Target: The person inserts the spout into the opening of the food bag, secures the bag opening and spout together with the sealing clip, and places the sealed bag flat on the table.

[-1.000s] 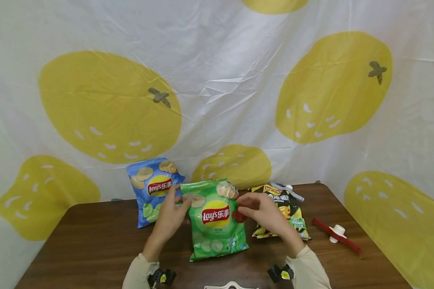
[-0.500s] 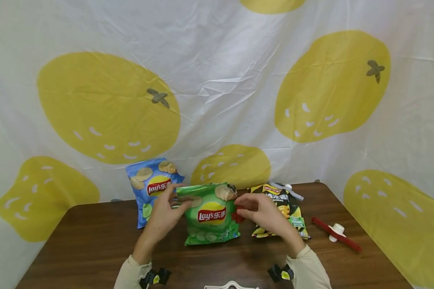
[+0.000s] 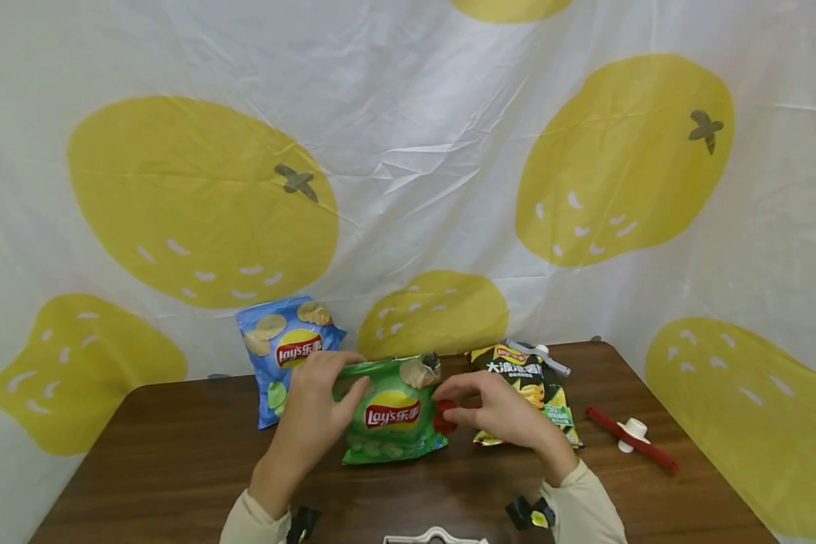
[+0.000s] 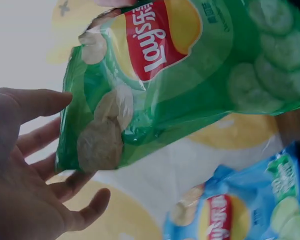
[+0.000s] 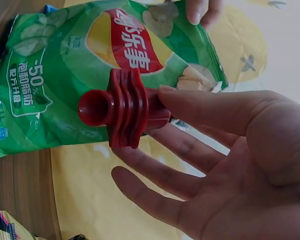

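Observation:
A green bag of Lay's chips (image 3: 384, 449) is held over the wooden table, its top end dark and open-looking at the right corner. My left hand (image 3: 307, 415) pinches the bag's top left edge, thumb in front and fingers behind, as the left wrist view also shows. In my right hand (image 3: 499, 412), thumb and fingers pinch a red ribbed spout piece (image 5: 127, 107) with a round hollow mouth. The spout piece is in front of the bag's right side; whether it touches the bag I cannot tell.
Behind my left hand a blue Lay's bag (image 3: 272, 325) leans against the lemon-print cloth (image 3: 408, 189). To the right lies a black and yellow chip bag (image 3: 513, 370) with a pale clip (image 3: 539, 355) across its top. Farther right, a red bar with a white spout (image 3: 634, 436) rests on the table (image 3: 163, 453).
The green bag has shifted a little left and looks shorter, its top lower and its bottom higher. My left hand has turned with it. The right hand still pinches the spout piece.

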### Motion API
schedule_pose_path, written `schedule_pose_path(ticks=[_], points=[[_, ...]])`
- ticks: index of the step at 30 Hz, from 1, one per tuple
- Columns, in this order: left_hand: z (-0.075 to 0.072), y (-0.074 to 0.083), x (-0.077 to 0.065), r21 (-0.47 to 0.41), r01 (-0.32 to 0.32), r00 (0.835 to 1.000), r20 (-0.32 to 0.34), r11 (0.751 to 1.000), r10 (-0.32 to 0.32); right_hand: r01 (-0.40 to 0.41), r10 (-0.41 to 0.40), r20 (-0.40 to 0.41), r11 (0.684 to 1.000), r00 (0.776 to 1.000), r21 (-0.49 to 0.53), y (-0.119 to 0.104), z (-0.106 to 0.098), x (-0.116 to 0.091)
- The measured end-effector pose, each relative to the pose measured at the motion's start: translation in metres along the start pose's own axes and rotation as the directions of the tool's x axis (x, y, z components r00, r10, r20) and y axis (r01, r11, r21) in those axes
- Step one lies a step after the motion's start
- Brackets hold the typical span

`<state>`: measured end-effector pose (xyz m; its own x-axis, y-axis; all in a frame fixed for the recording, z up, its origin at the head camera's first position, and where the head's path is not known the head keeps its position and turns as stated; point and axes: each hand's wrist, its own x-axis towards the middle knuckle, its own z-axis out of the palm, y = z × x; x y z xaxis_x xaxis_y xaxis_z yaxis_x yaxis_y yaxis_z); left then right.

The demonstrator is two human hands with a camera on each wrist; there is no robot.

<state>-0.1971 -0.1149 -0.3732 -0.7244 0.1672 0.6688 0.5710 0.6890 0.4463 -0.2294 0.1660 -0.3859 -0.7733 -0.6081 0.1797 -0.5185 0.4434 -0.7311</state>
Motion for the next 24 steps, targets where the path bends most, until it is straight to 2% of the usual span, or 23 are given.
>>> schedule_pose_path(ticks=[3, 8, 12, 16, 19, 24], points=[[-0.001, 0.007, -0.001, 0.137, -0.064, 0.998, 0.01, 0.988, 0.063, 0.022, -0.021, 0.028, 1.0, 0.999, -0.004, -0.004, 0.002, 0.001], [-0.004, 0.023, -0.002, 0.299, -0.175, 0.984, 0.066, 0.938, 0.162, 0.034, -0.034, 0.08, 0.999, 0.996, -0.003, -0.011, 0.008, 0.002], [-0.006, 0.032, -0.004, 0.341, -0.224, 0.974, 0.093, 0.913, 0.204, 0.039, -0.037, 0.11, 0.999, 0.993, -0.018, -0.015, 0.011, 0.004], [-0.007, 0.035, -0.006, 0.338, -0.244, 0.969, 0.103, 0.909, 0.223, 0.045, -0.042, 0.113, 0.999, 0.993, -0.017, -0.016, 0.006, 0.001], [-0.006, 0.035, -0.007, 0.33, -0.238, 0.971, 0.114, 0.914, 0.211, 0.037, -0.036, 0.062, 0.999, 0.997, -0.012, -0.014, -0.002, -0.004], [-0.004, 0.034, -0.008, 0.319, -0.22, 0.973, 0.144, 0.922, 0.182, 0.042, -0.044, -0.128, 0.999, 0.991, -0.014, -0.015, -0.012, -0.009]])
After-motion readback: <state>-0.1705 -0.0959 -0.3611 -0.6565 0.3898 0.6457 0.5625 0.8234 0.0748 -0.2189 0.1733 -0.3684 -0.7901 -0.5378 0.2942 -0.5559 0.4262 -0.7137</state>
